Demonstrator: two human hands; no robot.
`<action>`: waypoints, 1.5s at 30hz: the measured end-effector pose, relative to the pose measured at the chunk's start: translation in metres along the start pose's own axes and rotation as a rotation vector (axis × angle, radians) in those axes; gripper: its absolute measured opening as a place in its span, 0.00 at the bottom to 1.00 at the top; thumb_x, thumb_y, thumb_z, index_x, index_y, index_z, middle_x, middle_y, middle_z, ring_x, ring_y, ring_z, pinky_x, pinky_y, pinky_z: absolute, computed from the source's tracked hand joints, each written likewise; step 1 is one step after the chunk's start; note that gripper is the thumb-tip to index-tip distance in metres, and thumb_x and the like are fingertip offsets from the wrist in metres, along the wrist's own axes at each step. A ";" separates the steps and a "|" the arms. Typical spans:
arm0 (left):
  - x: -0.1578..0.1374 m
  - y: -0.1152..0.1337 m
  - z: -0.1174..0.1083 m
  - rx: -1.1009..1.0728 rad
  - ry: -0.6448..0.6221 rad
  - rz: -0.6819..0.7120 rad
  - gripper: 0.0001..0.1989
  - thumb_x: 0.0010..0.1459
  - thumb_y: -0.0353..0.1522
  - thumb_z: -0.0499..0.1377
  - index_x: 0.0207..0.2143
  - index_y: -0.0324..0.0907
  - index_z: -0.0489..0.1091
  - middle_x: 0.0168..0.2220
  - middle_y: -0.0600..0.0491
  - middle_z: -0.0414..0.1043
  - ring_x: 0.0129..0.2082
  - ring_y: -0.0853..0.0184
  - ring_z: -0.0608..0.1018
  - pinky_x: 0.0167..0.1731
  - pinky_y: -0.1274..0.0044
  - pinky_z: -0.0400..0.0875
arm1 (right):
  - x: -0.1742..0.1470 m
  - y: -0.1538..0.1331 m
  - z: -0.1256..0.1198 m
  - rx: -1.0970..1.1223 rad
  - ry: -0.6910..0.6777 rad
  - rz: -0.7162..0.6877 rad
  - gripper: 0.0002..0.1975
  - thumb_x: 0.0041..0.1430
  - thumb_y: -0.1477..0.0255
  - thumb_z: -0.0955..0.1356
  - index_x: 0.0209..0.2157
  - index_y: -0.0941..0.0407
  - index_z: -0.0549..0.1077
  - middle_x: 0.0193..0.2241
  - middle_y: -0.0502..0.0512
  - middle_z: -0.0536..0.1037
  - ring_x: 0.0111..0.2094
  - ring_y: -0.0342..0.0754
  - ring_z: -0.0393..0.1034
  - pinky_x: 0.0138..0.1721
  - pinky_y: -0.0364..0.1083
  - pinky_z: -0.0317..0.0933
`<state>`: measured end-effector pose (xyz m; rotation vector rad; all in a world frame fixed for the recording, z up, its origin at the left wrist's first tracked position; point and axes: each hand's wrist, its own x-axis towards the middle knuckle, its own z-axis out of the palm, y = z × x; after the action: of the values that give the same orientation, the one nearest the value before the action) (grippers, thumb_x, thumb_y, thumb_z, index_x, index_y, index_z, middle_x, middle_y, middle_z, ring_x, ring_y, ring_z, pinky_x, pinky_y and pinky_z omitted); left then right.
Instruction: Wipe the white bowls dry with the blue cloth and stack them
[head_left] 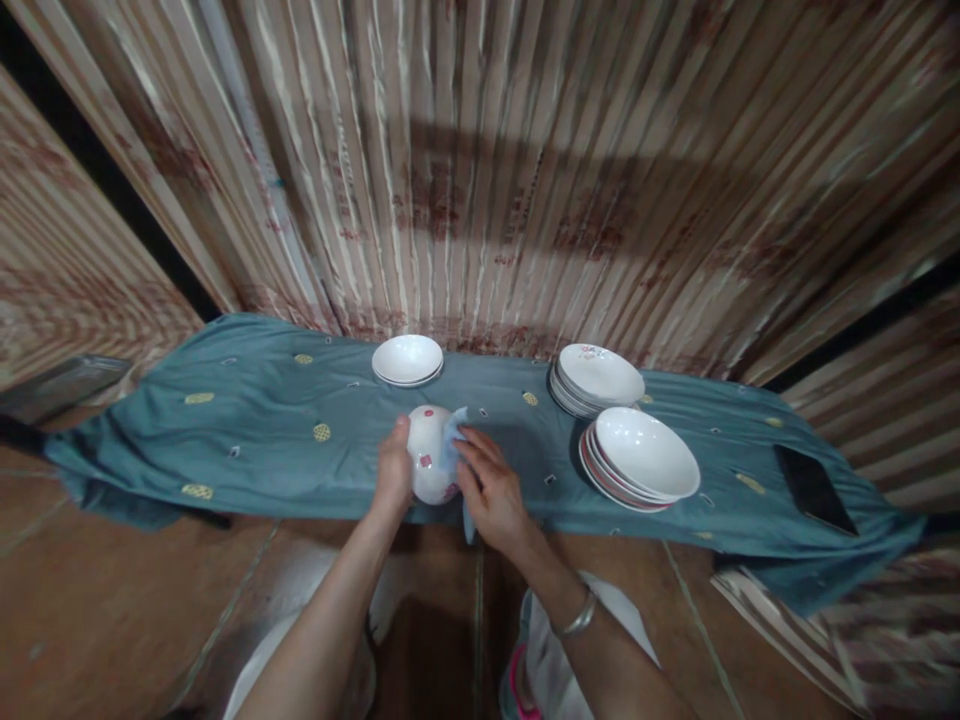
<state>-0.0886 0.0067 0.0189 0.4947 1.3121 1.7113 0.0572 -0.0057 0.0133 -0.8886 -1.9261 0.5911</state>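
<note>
My left hand (393, 468) grips the left side of a white bowl (427, 456) with small red marks, its outer surface turned up toward me. A light blue cloth (452, 440) lies against the bowl's right side, pressed there by the fingers of my right hand (493, 492). Part of the cloth hangs below that hand. The bowl is held over the front part of the cloth-covered table (277, 440). Just behind it stands a short stack of white shallow bowls (408, 360).
On the right stand a stack of white plates (600, 376) and, nearer me, a stack of larger white bowls (646, 455). A black phone-like slab (814, 488) lies near the table's right end. A patterned curtain (480, 200) hangs behind the table.
</note>
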 end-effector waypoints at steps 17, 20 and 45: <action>-0.017 0.006 0.011 -0.001 -0.075 0.068 0.18 0.42 0.45 0.65 0.17 0.39 0.69 0.15 0.55 0.67 0.17 0.69 0.67 0.21 0.77 0.62 | 0.019 0.017 0.005 -0.030 0.013 0.138 0.18 0.66 0.66 0.56 0.51 0.54 0.69 0.52 0.58 0.72 0.56 0.50 0.64 0.59 0.52 0.55; -0.016 0.004 0.010 0.004 -0.069 0.072 0.20 0.41 0.46 0.64 0.17 0.38 0.69 0.15 0.54 0.67 0.17 0.69 0.67 0.20 0.77 0.61 | 0.018 0.023 0.008 -0.031 0.047 0.198 0.20 0.65 0.65 0.56 0.51 0.55 0.70 0.50 0.59 0.73 0.54 0.51 0.65 0.58 0.52 0.57; -0.023 0.010 0.011 0.334 -0.111 0.239 0.28 0.44 0.57 0.55 0.17 0.41 0.65 0.16 0.56 0.63 0.19 0.70 0.63 0.21 0.76 0.60 | 0.011 -0.003 -0.004 -0.156 -0.129 -0.243 0.23 0.66 0.70 0.57 0.61 0.55 0.59 0.62 0.59 0.62 0.64 0.49 0.50 0.64 0.55 0.49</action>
<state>-0.0723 -0.0066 0.0364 0.9591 1.5118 1.6309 0.0561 0.0010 0.0236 -0.7110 -2.1815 0.3652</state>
